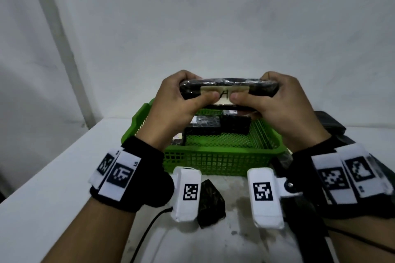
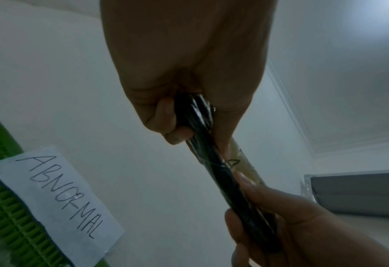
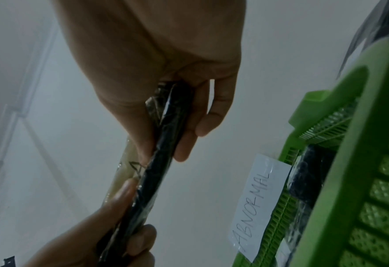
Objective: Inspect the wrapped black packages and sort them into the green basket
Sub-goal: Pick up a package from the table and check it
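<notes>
Both hands hold one flat black wrapped package up in the air above the green basket. My left hand grips its left end and my right hand grips its right end, thumbs pressed on a tan label marked "A". In the left wrist view the package shows edge-on between the two hands. It appears the same way in the right wrist view, as a dark edge. Several black packages lie inside the basket.
A white paper sign reading "ABNORMAL" hangs on the basket's far wall, also in the right wrist view as the sign. One loose black package lies on the white table near me. A dark pile sits right of the basket.
</notes>
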Demonstrator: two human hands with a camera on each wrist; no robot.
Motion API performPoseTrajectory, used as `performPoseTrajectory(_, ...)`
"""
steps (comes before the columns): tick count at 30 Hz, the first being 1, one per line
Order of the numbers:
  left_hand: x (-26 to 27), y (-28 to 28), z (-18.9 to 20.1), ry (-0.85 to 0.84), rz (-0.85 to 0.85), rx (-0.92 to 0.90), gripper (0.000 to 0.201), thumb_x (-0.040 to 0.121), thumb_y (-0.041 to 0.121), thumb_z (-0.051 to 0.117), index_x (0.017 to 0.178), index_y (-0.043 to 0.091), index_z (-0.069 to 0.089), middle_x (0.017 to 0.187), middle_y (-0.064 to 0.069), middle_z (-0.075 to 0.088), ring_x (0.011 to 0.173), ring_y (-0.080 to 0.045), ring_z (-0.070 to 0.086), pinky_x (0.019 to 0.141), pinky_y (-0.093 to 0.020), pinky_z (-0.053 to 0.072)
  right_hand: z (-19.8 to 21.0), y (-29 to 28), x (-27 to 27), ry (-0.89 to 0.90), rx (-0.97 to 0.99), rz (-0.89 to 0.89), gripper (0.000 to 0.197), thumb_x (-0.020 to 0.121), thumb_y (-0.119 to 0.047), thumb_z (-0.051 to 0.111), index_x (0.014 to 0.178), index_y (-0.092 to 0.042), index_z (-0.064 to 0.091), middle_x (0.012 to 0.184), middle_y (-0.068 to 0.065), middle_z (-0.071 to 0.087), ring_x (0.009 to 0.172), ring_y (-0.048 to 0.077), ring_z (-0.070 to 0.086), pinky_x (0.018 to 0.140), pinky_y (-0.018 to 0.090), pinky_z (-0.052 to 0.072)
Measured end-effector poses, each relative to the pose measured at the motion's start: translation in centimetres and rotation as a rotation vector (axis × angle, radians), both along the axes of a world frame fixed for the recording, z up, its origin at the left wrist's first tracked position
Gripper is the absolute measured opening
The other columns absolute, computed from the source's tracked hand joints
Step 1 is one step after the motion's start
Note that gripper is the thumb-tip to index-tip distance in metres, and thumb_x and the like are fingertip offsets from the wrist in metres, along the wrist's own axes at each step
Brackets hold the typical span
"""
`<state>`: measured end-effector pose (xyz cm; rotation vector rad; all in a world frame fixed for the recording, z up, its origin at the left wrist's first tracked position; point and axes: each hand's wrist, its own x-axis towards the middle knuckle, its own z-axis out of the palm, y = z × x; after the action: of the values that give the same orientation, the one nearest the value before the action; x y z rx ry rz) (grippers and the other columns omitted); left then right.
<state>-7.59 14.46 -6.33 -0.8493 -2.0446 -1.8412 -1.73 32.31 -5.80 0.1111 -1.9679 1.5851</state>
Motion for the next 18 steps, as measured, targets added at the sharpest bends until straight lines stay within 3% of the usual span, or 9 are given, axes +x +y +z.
performPoseTrajectory(4, 0.7, -0.1, 0.6, -0.038, -0.005, -0.093, 0.031, 0.083, 0.022, 0.078, 0.103, 0.007, 0.058, 0.08, 0.003, 0.067, 0.056, -0.005, 0.058, 0.048, -0.016, 0.043, 0.4, 1.1, 0.7, -0.051, 0.198, -0.113, 0.039, 0.07, -0.036, 0.088, 0.082, -0.014, 0.06, 0.073, -0.001, 0.072, 0.054, 0.014, 0.068, 0.047, 0.024, 0.046)
performPoseTrajectory(8, 0.9, 0.0, 0.7, -0.167, -0.06, -0.081, 0.021, 0.091, 0.034, 0.069, 0.1, 0.017, 0.061, 0.08, 0.005, 0.06, 0.063, -0.013, 0.057, 0.055, -0.023, 0.047, 0.3, 1.6, 0.7, -0.041, 0.269, -0.166, 0.038, 0.068, -0.039, 0.089, 0.092, -0.018, 0.067, 0.077, -0.008, 0.069, 0.062, 0.005, 0.061, 0.061, 0.027, 0.047)
performPoseTrajectory(13, 0.6, -0.4, 0.7, -0.107, -0.078, -0.021, 0.01, 0.091, 0.02, 0.069, 0.093, 0.015, 0.06, 0.081, 0.002, 0.059, 0.073, -0.014, 0.057, 0.064, -0.022, 0.05, 0.9, 1.4, 1.1, -0.101, 0.117, 0.076, 0.059, 0.06, -0.054, 0.077, 0.102, -0.014, 0.072, 0.084, -0.005, 0.069, 0.07, 0.007, 0.062, 0.069, 0.027, 0.056)
performPoseTrajectory(15, 0.6, -0.5, 0.6, -0.098, -0.088, -0.037, 0.013, 0.087, 0.016, 0.073, 0.092, 0.015, 0.061, 0.08, 0.0, 0.06, 0.075, -0.015, 0.056, 0.067, -0.022, 0.051, 0.6, 1.3, 0.9, -0.087, 0.129, 0.038, 0.047, 0.066, -0.049, 0.082, 0.096, -0.015, 0.075, 0.081, -0.005, 0.071, 0.068, 0.007, 0.062, 0.071, 0.031, 0.056)
performPoseTrajectory(18, 0.6, -0.3, 0.6, -0.051, -0.049, -0.033, 0.019, 0.082, 0.009, 0.078, 0.09, 0.015, 0.062, 0.082, -0.011, 0.066, 0.073, -0.016, 0.059, 0.069, -0.026, 0.049, 0.0, 1.3, 0.4, -0.048, 0.149, -0.034, 0.023, 0.072, -0.029, 0.088, 0.088, -0.019, 0.076, 0.079, -0.006, 0.075, 0.07, 0.008, 0.068, 0.075, 0.034, 0.056)
